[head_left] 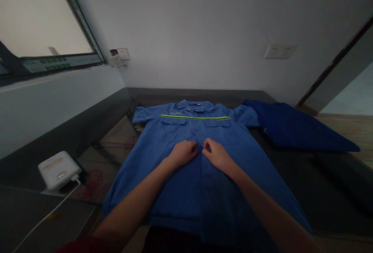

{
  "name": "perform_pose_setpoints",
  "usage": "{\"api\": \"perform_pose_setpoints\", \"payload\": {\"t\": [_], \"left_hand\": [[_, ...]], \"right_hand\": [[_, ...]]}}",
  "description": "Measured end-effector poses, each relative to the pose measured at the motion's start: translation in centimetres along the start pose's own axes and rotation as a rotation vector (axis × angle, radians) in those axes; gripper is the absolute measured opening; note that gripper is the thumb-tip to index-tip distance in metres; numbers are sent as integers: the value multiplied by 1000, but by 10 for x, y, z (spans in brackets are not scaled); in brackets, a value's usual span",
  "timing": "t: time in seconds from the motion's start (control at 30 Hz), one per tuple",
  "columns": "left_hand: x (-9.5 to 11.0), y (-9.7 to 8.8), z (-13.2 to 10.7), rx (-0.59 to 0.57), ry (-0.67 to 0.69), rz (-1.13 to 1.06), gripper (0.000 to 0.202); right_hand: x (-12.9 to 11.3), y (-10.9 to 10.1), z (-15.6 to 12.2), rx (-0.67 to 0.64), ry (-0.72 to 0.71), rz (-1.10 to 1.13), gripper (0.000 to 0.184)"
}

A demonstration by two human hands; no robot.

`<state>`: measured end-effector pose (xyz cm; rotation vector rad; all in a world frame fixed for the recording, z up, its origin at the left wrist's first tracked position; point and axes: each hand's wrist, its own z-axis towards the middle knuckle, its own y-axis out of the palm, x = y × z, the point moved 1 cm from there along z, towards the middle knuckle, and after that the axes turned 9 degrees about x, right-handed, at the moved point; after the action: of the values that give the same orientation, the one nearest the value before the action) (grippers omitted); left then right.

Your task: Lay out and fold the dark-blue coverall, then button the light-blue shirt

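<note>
A blue short-sleeved work shirt [175,183] lies spread face up on the dark table, collar away from me. A yellow-green stripe crosses its chest above two flap pockets. At the front placket, below the chest, my left hand [184,152] and my right hand [214,153] meet almost fingertip to fingertip. Both have their fingers closed in a pinch on the shirt's front edges. Whether a button sits between the fingertips is too small to tell. Above the hands the placket lies together; below them it runs down toward me.
On the right lies a folded darker blue garment [297,127], touching the shirt's sleeve. A white box-shaped device [60,169] with a white cable [46,216] stands at the left. Wall sockets [280,51] and a window frame [64,63] are behind the dark table [329,191].
</note>
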<state>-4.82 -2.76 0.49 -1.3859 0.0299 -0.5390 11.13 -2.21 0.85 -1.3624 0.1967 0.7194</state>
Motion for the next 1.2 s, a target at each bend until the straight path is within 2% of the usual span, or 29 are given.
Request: {"api": "perform_pose_setpoints", "payload": {"t": [0.13,0.23,0.37,0.57,0.7,0.87,1.0,1.2], "left_hand": [[3,-6,0,27,-30,-72,16],[5,-7,0,33,-49,-92,16],[4,-6,1,47,-16,-94,15],[4,-7,0,46,10,-70,14],[2,-7,1,58,4,-82,13],[0,-6,1,99,-3,-110,11],[0,-6,1,131,31,-104,9],[-2,-5,2,140,8,-128,10]], "right_hand": [[9,5,6,-60,1,204,6],[21,14,5,-54,50,390,7],[33,23,0,-28,147,573,25],[31,23,-1,24,132,667,23],[31,25,-2,51,121,686,30],[35,26,1,113,159,668,18],[30,22,7,101,215,705,19],[22,17,13,53,196,672,22]]}}
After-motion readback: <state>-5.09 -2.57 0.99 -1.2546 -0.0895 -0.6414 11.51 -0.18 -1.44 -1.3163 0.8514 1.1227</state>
